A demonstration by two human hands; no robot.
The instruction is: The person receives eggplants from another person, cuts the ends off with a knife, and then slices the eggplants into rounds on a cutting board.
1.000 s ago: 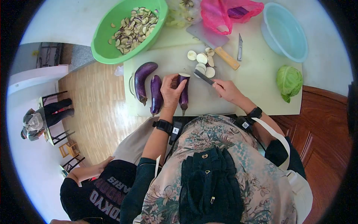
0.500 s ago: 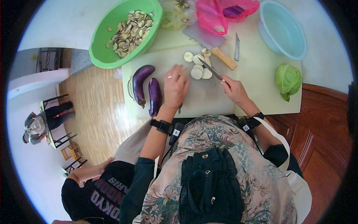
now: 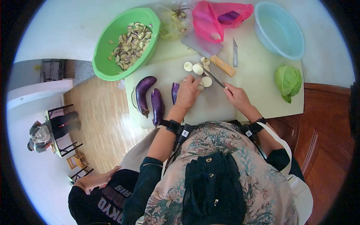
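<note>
My right hand [image 3: 238,96] grips a small knife [image 3: 214,78], its blade pointing up and left among round pale eggplant slices [image 3: 206,81]. My left hand [image 3: 188,93] is over the cutting board [image 3: 219,105], fingers drawn together on the slices nearest it; its fingertips partly hide them. Beside that hand a cut eggplant [image 3: 175,92] shows partly. Two whole purple eggplants, one curved [image 3: 143,95] and one straighter [image 3: 158,107], lie on the board's left side.
A green basin [image 3: 100,56] holds many cut slices. Behind the board are a cleaver [image 3: 223,65], a pink bag [image 3: 206,18] and a utility knife [image 3: 235,52]. A blue basin [image 3: 281,32] and a cabbage [image 3: 288,82] stand right. Another person [image 3: 108,195] is close at left.
My left hand has moved right from the open board onto the slices, its fingers closing in and uncovering the cut eggplant. The right hand still holds the knife. The view has shifted slightly.
</note>
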